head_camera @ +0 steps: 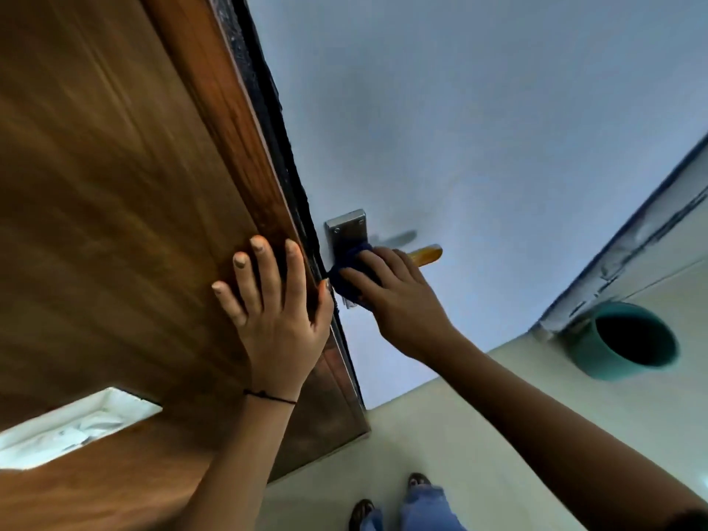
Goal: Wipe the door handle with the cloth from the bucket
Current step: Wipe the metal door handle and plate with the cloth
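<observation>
A metal handle plate [346, 229] with an amber lever [425, 255] is fixed on the pale blue door face [459, 128]. My right hand [398, 300] presses a dark blue cloth [350, 268] against the plate's lower part, where the lever joins it. Most of the cloth is hidden under my fingers. My left hand [274, 304] lies flat with fingers spread on the brown wooden panel [115, 205] by the door's edge, the thumb hooked over that edge. A teal bucket [628, 341] stands on the floor at the right, by the wall.
The pale tiled floor [479, 435] stretches below the door, and my feet [398, 500] show at the bottom. A dark skirting strip [632, 231] runs along the wall behind the bucket. A light rectangular opening [76, 427] shows in the wooden panel at lower left.
</observation>
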`<state>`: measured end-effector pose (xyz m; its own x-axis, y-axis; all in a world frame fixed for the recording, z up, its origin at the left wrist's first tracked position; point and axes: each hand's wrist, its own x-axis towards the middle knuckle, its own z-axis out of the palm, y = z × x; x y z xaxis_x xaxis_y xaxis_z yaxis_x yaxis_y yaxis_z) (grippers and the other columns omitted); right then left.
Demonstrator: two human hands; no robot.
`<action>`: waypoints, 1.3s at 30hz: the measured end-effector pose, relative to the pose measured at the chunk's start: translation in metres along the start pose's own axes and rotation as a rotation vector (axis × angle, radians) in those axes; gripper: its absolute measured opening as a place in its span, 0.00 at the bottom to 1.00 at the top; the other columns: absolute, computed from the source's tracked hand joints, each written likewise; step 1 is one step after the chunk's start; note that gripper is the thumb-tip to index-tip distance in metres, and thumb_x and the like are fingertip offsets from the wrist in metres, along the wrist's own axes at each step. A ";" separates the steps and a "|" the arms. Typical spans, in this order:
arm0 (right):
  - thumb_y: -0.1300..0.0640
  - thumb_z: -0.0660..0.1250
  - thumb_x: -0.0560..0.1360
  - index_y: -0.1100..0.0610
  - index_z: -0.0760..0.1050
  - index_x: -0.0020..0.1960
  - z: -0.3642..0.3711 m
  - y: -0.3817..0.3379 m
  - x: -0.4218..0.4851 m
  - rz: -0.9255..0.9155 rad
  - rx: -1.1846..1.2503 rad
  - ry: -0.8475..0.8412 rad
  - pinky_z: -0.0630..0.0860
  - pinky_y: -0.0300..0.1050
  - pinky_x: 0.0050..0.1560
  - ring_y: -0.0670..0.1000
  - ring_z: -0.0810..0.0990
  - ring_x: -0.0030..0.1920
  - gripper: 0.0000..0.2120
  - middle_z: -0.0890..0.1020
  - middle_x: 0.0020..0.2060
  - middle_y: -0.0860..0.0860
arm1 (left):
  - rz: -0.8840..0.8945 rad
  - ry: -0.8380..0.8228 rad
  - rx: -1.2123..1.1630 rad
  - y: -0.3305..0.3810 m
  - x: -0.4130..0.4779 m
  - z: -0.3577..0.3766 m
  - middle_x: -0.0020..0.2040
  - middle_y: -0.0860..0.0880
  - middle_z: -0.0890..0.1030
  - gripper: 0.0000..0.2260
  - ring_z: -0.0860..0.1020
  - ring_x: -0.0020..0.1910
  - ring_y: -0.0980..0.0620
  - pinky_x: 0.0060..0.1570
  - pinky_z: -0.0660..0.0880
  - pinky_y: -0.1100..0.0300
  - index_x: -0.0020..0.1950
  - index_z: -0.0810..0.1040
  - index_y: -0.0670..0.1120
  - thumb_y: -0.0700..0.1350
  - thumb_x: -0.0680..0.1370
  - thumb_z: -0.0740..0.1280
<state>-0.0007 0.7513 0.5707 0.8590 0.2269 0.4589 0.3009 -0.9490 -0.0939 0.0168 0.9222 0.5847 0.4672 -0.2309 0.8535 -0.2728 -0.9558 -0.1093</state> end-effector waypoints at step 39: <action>0.55 0.59 0.81 0.58 0.64 0.69 0.008 0.060 -0.022 0.776 1.234 0.124 0.73 0.46 0.32 0.55 0.79 0.37 0.17 0.79 0.48 0.57 | 0.011 0.002 -0.012 0.001 -0.001 0.000 0.73 0.35 0.50 0.40 0.33 0.76 0.50 0.73 0.32 0.49 0.78 0.40 0.47 0.53 0.77 0.64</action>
<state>0.0017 0.6910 0.5479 0.9462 -0.3235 0.0069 0.0000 -0.0214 -0.9998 0.0164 0.9219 0.5838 0.4622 -0.2413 0.8533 -0.2885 -0.9508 -0.1126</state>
